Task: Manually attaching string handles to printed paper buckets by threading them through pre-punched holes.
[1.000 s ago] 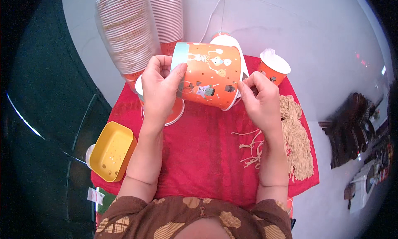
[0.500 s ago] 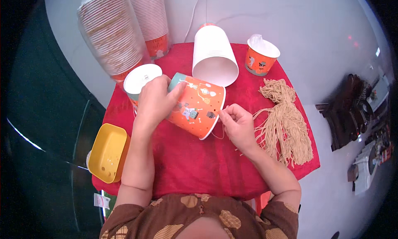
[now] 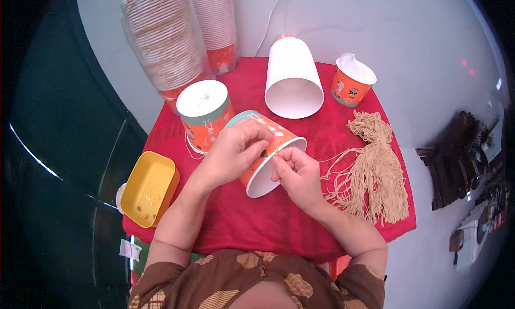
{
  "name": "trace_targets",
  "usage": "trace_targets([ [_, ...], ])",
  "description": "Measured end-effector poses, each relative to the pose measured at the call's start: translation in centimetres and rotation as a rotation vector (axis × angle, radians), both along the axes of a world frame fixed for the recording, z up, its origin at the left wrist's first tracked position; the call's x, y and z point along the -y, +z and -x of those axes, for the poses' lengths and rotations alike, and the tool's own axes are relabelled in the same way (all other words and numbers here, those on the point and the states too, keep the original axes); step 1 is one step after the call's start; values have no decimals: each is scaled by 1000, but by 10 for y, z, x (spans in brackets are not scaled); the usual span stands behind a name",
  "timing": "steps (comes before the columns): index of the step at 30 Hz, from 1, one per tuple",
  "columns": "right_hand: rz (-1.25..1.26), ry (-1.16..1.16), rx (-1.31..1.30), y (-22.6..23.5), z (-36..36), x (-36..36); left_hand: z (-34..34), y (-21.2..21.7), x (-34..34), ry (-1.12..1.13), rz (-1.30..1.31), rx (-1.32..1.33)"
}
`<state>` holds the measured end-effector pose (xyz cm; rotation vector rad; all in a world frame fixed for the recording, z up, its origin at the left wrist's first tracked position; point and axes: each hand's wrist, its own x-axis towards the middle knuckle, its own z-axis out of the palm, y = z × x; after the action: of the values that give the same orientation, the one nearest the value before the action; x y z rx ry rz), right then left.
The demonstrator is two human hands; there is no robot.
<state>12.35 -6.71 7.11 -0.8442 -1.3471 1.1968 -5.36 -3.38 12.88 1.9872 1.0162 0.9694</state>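
Note:
An orange paper bucket (image 3: 287, 136) with a green band near its base lies tilted between my hands, its white mouth toward me and to the right. My left hand (image 3: 236, 153) is curled over its side, thumb and forefinger close together near the rim. My right hand (image 3: 298, 175) pinches at the rim; a thin string shows there in the earlier frame, but the fingertips now mostly hide it. Left of the bucket, another paper bucket (image 3: 206, 118) stands upside down, with string hanging by its rim. A bundle of beige string (image 3: 378, 175) lies to the right.
Behind, nested white buckets (image 3: 292, 68) lie on their side on the red cloth (image 3: 257, 228). A small orange bucket (image 3: 351, 89) holds clear plastic. Wrapped stacks (image 3: 163, 46) of buckets stand back left. A yellow tub (image 3: 147, 188) with small bits sits at the left edge.
My left hand has moved from the bucket's base toward its rim. The bucket has turned, its mouth now facing more toward me. My right hand still pinches at the rim.

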Motion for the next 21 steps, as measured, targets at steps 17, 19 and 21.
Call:
trace_targets([
  [17, -499, -133, 304, -26, -7, 13, -19, -11, 24, 124, -411, -89],
  [19, -518, -163, 308, -27, -6, 13, -18, -15, 20, 114, -474, -81],
  [21, -608, -215, 333, -27, -5, 11, -20, -16, 22, 111, -417, -31],
])
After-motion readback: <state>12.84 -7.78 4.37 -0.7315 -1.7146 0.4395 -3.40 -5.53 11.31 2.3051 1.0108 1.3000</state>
